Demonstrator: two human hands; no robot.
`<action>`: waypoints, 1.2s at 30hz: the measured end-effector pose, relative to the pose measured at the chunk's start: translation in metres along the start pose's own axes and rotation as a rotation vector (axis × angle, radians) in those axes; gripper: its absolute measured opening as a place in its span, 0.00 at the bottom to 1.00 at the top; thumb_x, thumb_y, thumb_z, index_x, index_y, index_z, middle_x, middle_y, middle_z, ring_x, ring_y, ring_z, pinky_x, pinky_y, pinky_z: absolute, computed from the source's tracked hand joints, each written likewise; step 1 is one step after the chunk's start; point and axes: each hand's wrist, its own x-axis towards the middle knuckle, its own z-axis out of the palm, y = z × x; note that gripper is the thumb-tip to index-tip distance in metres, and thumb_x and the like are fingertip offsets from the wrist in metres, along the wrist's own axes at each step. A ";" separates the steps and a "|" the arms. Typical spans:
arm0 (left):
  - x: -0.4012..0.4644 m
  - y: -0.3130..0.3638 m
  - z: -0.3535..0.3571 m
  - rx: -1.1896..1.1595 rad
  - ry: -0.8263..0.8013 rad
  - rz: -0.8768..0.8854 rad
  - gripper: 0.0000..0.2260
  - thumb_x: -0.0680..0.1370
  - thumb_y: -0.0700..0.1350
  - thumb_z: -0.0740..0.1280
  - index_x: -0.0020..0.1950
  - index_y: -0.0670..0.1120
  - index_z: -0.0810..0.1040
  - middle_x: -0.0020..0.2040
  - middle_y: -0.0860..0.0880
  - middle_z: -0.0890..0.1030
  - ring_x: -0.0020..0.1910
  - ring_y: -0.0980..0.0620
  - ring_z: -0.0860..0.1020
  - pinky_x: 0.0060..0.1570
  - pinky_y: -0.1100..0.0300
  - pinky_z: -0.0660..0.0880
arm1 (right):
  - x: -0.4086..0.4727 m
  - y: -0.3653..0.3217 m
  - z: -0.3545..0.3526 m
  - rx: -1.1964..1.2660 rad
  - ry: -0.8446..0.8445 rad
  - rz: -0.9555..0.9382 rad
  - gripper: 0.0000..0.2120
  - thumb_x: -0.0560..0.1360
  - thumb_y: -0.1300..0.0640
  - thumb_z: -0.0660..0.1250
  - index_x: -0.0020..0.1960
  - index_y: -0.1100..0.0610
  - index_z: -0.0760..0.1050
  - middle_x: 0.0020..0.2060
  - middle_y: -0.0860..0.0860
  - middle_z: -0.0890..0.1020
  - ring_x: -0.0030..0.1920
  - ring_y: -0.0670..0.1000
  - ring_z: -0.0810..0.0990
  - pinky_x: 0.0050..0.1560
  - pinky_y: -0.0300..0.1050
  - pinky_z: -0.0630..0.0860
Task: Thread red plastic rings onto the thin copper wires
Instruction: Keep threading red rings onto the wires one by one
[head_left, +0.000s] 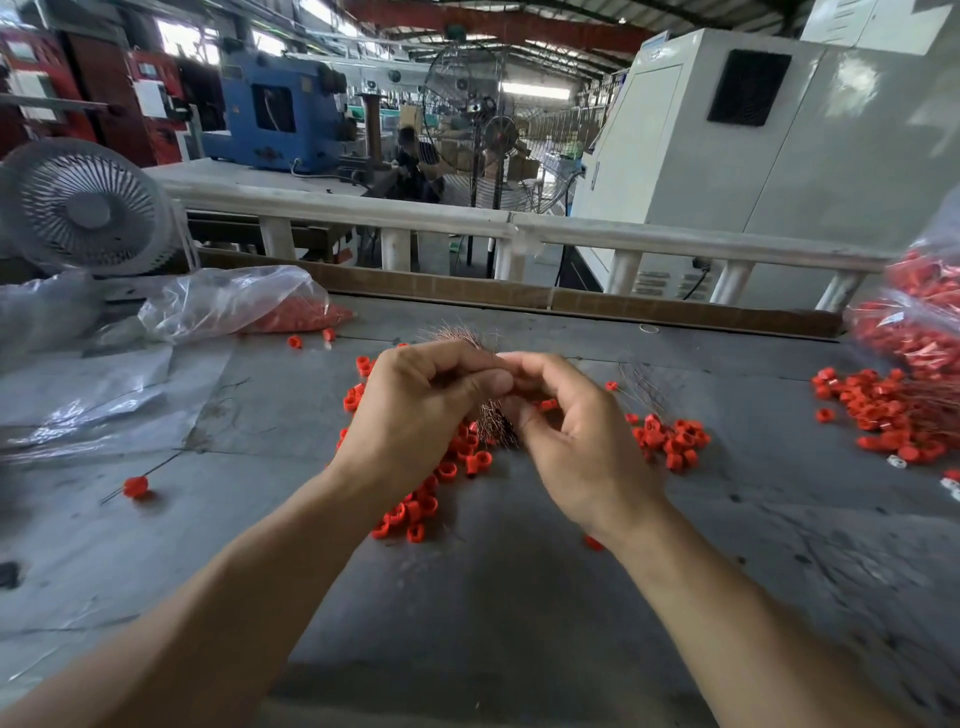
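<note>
My left hand is curled tight around a bundle of thin copper wires, whose ends fan out above and below my fist. My right hand meets it, fingers bent, pinching at the wires; whether it holds a ring, I cannot tell. Loose red rings lie scattered on the grey worktop beneath.

Loose rings lie on the table under both hands, a bag far left, another ring heap far right.
</note>
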 end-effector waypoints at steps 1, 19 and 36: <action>0.001 -0.001 -0.001 -0.025 0.010 -0.017 0.04 0.76 0.39 0.75 0.48 0.48 0.88 0.38 0.49 0.86 0.34 0.57 0.80 0.35 0.65 0.75 | 0.001 0.000 0.000 0.002 0.015 0.012 0.13 0.81 0.64 0.68 0.63 0.52 0.80 0.52 0.42 0.85 0.56 0.40 0.83 0.60 0.39 0.79; 0.006 -0.002 -0.012 -0.318 0.389 -0.357 0.05 0.78 0.41 0.73 0.43 0.43 0.85 0.38 0.47 0.86 0.32 0.55 0.80 0.30 0.63 0.77 | 0.006 0.013 -0.014 -0.114 0.217 0.052 0.03 0.79 0.57 0.72 0.46 0.50 0.83 0.39 0.41 0.84 0.41 0.41 0.80 0.43 0.30 0.72; 0.008 -0.002 -0.021 -0.394 0.402 -0.429 0.03 0.79 0.40 0.72 0.49 0.41 0.83 0.41 0.46 0.86 0.32 0.54 0.81 0.31 0.62 0.76 | 0.003 0.010 -0.024 -0.133 0.091 0.141 0.14 0.82 0.51 0.67 0.42 0.50 0.86 0.39 0.43 0.87 0.44 0.41 0.85 0.47 0.36 0.78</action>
